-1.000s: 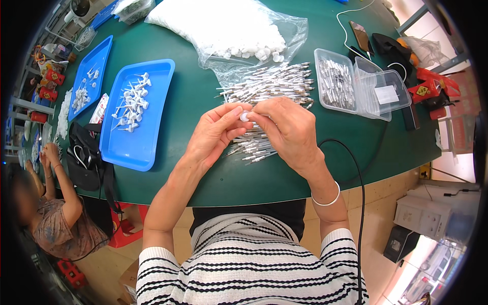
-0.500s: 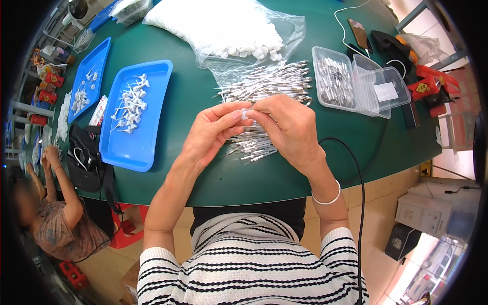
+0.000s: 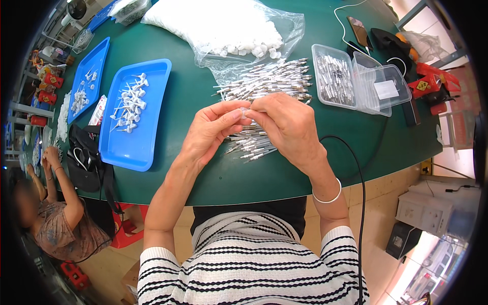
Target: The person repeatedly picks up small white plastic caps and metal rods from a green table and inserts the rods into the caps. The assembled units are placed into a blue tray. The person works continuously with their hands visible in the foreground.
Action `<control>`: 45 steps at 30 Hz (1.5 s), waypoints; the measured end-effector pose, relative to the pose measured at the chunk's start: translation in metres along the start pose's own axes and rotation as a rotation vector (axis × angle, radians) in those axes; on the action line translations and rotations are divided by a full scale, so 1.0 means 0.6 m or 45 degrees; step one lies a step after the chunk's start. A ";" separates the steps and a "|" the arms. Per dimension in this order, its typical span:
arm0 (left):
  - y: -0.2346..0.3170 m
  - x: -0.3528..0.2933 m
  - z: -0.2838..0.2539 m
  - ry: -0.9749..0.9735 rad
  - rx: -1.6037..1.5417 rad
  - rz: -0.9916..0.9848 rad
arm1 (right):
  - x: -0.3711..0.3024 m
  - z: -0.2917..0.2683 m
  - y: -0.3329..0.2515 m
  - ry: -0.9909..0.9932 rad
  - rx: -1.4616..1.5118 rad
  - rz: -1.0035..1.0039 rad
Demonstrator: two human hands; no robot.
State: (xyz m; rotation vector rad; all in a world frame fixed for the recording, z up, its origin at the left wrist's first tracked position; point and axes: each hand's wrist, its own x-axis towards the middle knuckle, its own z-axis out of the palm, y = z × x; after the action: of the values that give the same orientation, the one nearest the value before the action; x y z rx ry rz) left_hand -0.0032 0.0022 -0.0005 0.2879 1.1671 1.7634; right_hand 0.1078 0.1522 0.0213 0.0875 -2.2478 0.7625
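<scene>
Just above the table's middle, my two hands meet fingertip to fingertip. My left hand point(image 3: 207, 131) pinches a small white plastic cap point(image 3: 244, 114) between thumb and fingers. Closed in a pinch, my right hand point(image 3: 291, 127) meets the cap from the other side; what lies between its fingertips is hidden. Behind and beneath them spreads a heap of thin white-and-metal rods point(image 3: 259, 84). A large clear bag point(image 3: 223, 30) of white caps lies open beyond the heap. The blue tray point(image 3: 127, 150) on the left holds several rods with caps on their ends.
A clear plastic box point(image 3: 335, 81) of rods stands right of the heap, beside an open clear lid point(image 3: 386, 91). A phone point(image 3: 360, 33) on a white cable lies farther back. A second blue tray point(image 3: 94, 66) and a black bag point(image 3: 84, 157) are left, near a seated co-worker point(image 3: 66, 213).
Both hands stay nearly in place, fingertips still together at the white cap. Only slight finger movement shows; the trays and rod heap look the same.
</scene>
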 end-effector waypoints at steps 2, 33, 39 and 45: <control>-0.001 0.000 0.000 -0.005 -0.022 -0.007 | 0.000 0.000 0.000 0.007 0.022 0.028; -0.008 0.003 0.000 -0.016 -0.148 -0.013 | -0.003 0.005 -0.002 0.099 0.290 0.341; -0.010 0.003 -0.003 -0.031 -0.144 -0.006 | -0.004 0.010 -0.003 0.116 0.226 0.281; -0.010 0.003 -0.002 -0.026 -0.137 -0.007 | -0.006 0.011 -0.003 0.102 0.217 0.277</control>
State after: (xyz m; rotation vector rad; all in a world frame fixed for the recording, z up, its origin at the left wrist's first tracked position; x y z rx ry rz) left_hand -0.0017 0.0034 -0.0067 0.2377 1.0538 1.8076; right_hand 0.1066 0.1464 0.0166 -0.1063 -2.1350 1.0551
